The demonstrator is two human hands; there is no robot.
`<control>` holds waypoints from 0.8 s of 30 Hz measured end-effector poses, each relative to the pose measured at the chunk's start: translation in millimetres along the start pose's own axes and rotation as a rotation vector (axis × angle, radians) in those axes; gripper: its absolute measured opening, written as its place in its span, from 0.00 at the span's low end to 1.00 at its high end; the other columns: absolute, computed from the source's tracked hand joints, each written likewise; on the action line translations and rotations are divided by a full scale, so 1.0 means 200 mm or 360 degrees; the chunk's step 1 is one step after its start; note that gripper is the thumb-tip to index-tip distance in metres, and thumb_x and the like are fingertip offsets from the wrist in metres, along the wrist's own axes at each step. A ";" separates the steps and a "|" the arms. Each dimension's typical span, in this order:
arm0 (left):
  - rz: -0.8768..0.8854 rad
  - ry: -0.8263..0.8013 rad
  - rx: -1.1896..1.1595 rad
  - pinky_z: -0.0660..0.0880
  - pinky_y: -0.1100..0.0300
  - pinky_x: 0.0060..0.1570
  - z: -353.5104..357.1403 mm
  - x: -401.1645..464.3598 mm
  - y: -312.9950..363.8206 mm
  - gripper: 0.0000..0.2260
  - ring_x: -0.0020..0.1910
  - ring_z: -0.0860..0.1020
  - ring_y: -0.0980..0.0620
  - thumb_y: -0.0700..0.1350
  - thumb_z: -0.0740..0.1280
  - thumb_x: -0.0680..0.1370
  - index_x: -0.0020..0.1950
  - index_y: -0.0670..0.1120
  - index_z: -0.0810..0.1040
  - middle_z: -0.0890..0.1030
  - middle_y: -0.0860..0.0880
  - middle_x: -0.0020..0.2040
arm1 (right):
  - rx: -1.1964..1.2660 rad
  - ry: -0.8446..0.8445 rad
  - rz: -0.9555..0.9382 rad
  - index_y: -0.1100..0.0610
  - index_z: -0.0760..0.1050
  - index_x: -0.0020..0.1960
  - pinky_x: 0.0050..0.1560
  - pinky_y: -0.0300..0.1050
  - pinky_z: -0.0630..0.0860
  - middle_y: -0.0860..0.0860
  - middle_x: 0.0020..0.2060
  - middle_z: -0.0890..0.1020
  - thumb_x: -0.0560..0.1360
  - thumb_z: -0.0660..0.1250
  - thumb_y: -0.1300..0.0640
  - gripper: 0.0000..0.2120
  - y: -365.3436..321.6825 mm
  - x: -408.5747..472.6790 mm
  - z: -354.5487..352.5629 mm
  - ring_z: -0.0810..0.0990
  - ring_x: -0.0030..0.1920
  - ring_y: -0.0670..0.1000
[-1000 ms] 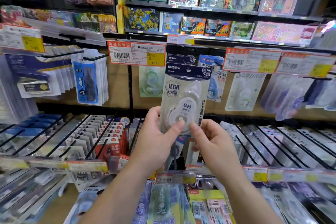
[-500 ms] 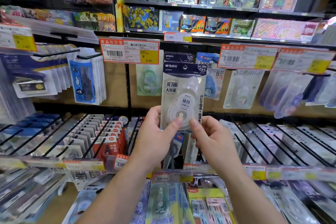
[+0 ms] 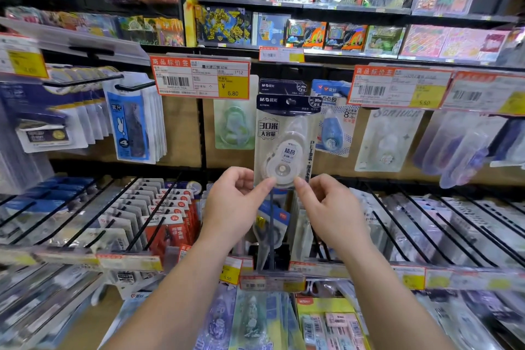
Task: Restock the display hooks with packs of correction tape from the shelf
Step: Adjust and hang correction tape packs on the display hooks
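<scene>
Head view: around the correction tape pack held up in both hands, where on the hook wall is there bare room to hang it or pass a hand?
Bare backboard shows between the rabbit-print packs and the green pack. Behind the correction tape pack, held by the left hand and right hand, matching packs crowd against the blue pack. The lower hooks are packed.
</scene>
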State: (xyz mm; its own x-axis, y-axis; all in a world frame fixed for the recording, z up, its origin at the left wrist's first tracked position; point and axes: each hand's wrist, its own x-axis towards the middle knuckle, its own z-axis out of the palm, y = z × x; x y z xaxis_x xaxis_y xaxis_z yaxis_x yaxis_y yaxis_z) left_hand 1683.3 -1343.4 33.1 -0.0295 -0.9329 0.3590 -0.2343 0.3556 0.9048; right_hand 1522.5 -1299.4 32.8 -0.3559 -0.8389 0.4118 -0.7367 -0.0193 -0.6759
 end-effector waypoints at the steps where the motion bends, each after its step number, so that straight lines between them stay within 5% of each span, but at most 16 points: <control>1: -0.0008 0.0005 0.0004 0.74 0.71 0.38 0.01 0.02 -0.01 0.10 0.40 0.77 0.61 0.52 0.75 0.73 0.43 0.57 0.73 0.79 0.55 0.42 | -0.0012 -0.0004 0.0010 0.49 0.74 0.43 0.35 0.45 0.74 0.46 0.32 0.78 0.77 0.59 0.35 0.19 0.00 0.02 0.01 0.77 0.35 0.44; 11: -0.0075 -0.0005 0.0136 0.70 0.68 0.38 0.13 0.31 -0.05 0.13 0.41 0.75 0.63 0.56 0.73 0.74 0.51 0.50 0.75 0.77 0.58 0.43 | -0.0131 -0.0009 0.0085 0.53 0.74 0.46 0.41 0.48 0.74 0.45 0.37 0.77 0.78 0.57 0.35 0.21 0.02 0.31 0.09 0.77 0.42 0.50; 17: -0.0103 0.0007 0.0243 0.77 0.52 0.56 0.17 0.43 -0.09 0.22 0.51 0.79 0.52 0.59 0.72 0.74 0.60 0.45 0.77 0.79 0.54 0.48 | -0.0173 0.0003 0.0058 0.54 0.76 0.49 0.41 0.47 0.71 0.48 0.43 0.80 0.79 0.56 0.36 0.22 0.04 0.42 0.14 0.78 0.46 0.52; 24: -0.0119 -0.0002 0.0247 0.77 0.49 0.58 0.18 0.49 -0.10 0.24 0.54 0.80 0.50 0.59 0.72 0.74 0.62 0.44 0.77 0.81 0.50 0.53 | -0.0179 -0.0005 0.0054 0.55 0.77 0.56 0.42 0.46 0.72 0.51 0.48 0.82 0.79 0.56 0.36 0.24 0.06 0.47 0.17 0.80 0.50 0.53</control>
State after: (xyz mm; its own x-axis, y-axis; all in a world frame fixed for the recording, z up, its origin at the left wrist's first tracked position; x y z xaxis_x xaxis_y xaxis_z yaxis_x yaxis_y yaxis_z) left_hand 1649.6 -1443.5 42.1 -0.0073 -0.9564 0.2918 -0.3829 0.2723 0.8828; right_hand 1500.4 -1397.1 43.1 -0.3797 -0.8398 0.3879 -0.7845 0.0701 -0.6162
